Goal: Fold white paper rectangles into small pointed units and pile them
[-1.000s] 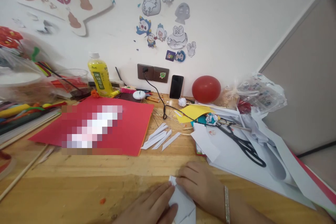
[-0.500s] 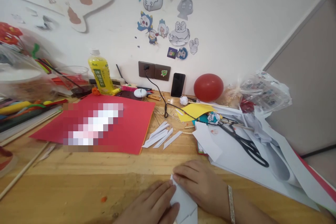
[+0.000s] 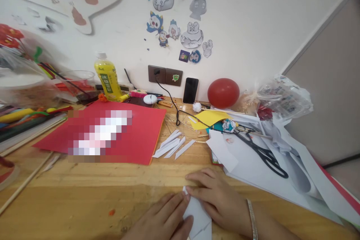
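- Left hand (image 3: 165, 219), lower centre of the frame: fingers nearly straight, laid close together over the left edge of the paper, thumb lower down on its face. Whether anything is pinched cannot be told.
- Right hand (image 3: 221, 198), lower centre-right: fingers loosely bent and slightly parted, index fingertip at the paper's top corner, the rest along its right side. Firm grip or mere pressing: cannot be told. Bracelet (image 3: 252, 219) at the wrist.
- Folded white paper (image 3: 197, 212), one piece, bottom centre: between and under the two hands, narrowed to a point at the top, a slanting fold line low on its face; lower end cut off by the frame.
- Handling note, as judged: the left fingers best pin the sheet while the right index presses the tip, edges matched, then runs along the crease away from the point; a slip there would likely skew the fold.
- Bench (image 3: 70, 198), wooden: flat support beneath the paper, good for a sharp crease.
- White paper strips (image 3: 171, 145), several, centre.
- Red sheet (image 3: 140, 135), left of centre.
- White sheets (image 3: 247, 180), right, bearing black-handled scissors (image 3: 260, 153).
- Red balloon (image 3: 223, 93), upper centre-right, near the wall.
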`<action>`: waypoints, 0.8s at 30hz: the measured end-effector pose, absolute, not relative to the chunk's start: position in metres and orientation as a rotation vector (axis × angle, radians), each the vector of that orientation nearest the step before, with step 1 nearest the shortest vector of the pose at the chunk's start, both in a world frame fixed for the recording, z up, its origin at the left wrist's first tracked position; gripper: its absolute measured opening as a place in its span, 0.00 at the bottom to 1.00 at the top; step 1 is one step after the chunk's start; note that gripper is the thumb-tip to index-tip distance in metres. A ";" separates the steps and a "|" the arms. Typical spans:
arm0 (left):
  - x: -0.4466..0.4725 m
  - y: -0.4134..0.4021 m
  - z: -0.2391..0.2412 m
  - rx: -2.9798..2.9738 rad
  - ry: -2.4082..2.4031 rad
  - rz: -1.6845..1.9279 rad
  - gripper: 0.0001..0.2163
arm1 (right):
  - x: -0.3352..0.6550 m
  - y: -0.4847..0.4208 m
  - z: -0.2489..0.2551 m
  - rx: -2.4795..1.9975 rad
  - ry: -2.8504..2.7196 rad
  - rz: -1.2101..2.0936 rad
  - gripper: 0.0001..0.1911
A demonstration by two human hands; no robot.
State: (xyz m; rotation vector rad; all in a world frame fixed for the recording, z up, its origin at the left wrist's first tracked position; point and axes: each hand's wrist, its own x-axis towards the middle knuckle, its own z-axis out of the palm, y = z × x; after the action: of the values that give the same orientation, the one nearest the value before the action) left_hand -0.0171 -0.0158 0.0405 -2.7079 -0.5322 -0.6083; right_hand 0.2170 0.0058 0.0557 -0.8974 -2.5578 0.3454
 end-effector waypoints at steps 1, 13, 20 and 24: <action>-0.017 -0.014 0.038 -2.704 -0.524 -0.616 0.09 | 0.217 0.005 0.055 -0.925 -2.543 0.386 0.20; -0.014 -0.010 0.033 -2.689 -0.463 -0.599 0.10 | 0.216 0.004 0.053 -0.992 -2.684 0.224 0.21; -0.017 -0.007 0.044 -2.754 -0.452 -0.567 0.11 | 0.239 0.014 0.065 -0.848 -2.677 0.186 0.15; -0.016 -0.008 0.031 -2.731 -0.496 -0.604 0.12 | 0.235 0.009 0.070 -0.751 -2.528 0.113 0.13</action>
State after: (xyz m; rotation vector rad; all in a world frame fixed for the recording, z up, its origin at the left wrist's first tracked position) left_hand -0.0158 -0.0081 0.0314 -2.7314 -0.4955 -0.6040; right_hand 0.2347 0.0088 0.0703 -0.7513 -2.5280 0.1131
